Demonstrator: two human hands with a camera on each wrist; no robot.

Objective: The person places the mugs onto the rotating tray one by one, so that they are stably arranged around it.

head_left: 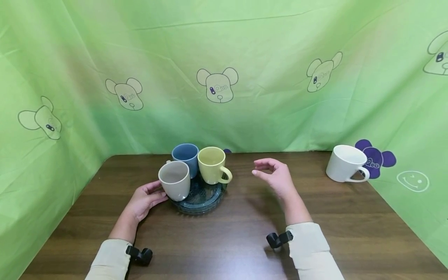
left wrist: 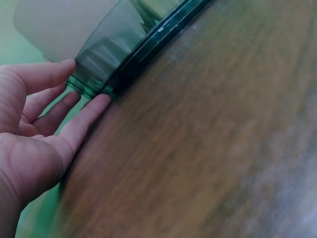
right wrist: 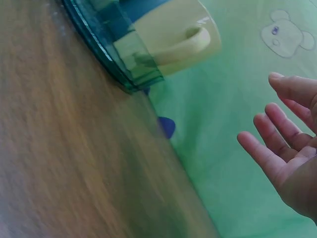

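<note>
A round blue-green glass tray (head_left: 197, 206) bears three upright mugs: a pale grey one (head_left: 175, 182) at the front left, a blue one (head_left: 186, 153) behind it and a yellow one (head_left: 211, 167) at the right. My left hand (head_left: 144, 200) is at the tray's left edge, beside the grey mug. In the left wrist view its thumb (left wrist: 91, 115) and forefinger hold the clear rim between them. My right hand (head_left: 276, 175) hovers to the right of the tray, apart from it, its fingers loosely bent around nothing. In the right wrist view the yellow mug's handle (right wrist: 190, 44) faces outward.
A white mug (head_left: 346, 165) stands alone at the far right of the brown wooden table (head_left: 224, 249). Green cloth (head_left: 224, 116) with bear drawings hangs along the table's back and both sides.
</note>
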